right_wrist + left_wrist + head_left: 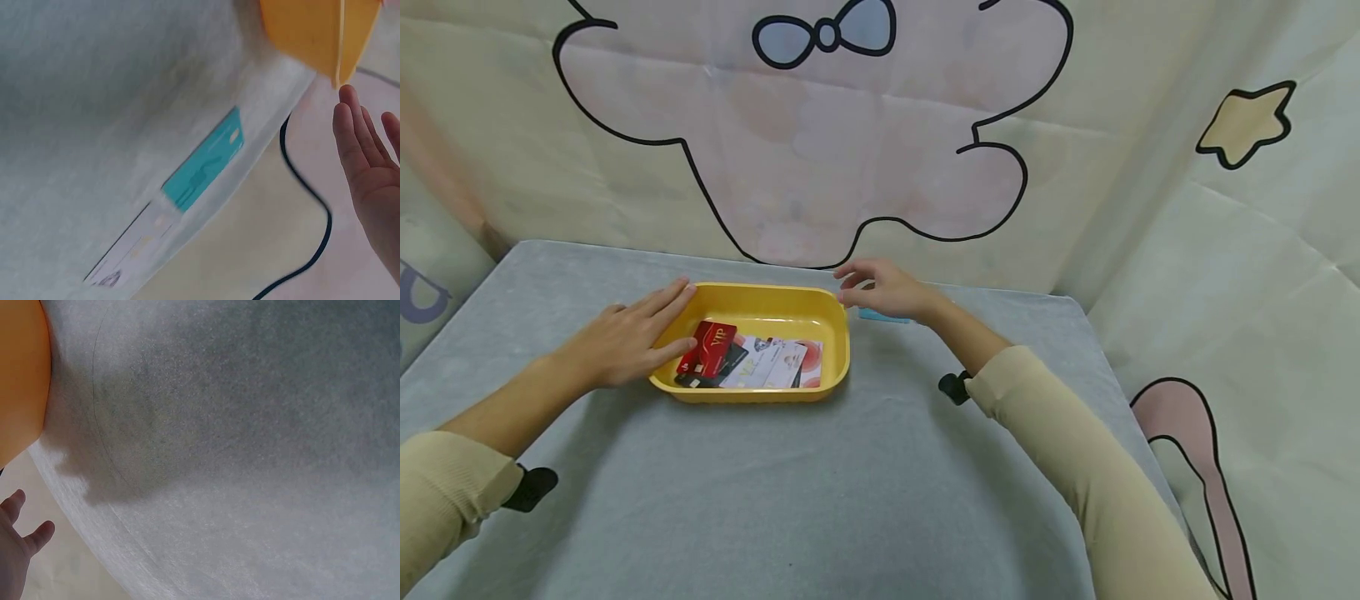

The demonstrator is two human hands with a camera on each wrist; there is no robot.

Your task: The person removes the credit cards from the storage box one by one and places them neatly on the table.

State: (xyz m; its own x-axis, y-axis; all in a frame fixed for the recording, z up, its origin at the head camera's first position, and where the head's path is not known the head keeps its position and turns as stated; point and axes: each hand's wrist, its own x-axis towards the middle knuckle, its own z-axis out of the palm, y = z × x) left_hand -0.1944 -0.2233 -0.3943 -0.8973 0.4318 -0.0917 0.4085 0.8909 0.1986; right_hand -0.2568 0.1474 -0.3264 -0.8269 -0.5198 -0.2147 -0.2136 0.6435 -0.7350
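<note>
A yellow tray (760, 397) stands on the cloth-covered table. Inside it, overlapping cards lie in a pile: a red card marked VIP (707, 348), a dark card, white cards (775, 364) and one with a pink-red pattern (812, 363). My left hand (625, 337) is at the tray's left side, fingers extended over the rim. At the far right corner, my right hand (887, 287) has its fingertips right at the rim, fingers loosely bent, nothing held. A teal card (206, 162) and a whitish card (134, 244) lie end to end beyond the right wrist, mostly hidden in the head view.
Grey-blue cloth covers the table (820, 492), whose far edge meets a printed curtain (775, 183). Another curtain with a star print (1247, 125) hangs to the right. Black wrist mounts (531, 489) show at both sleeves.
</note>
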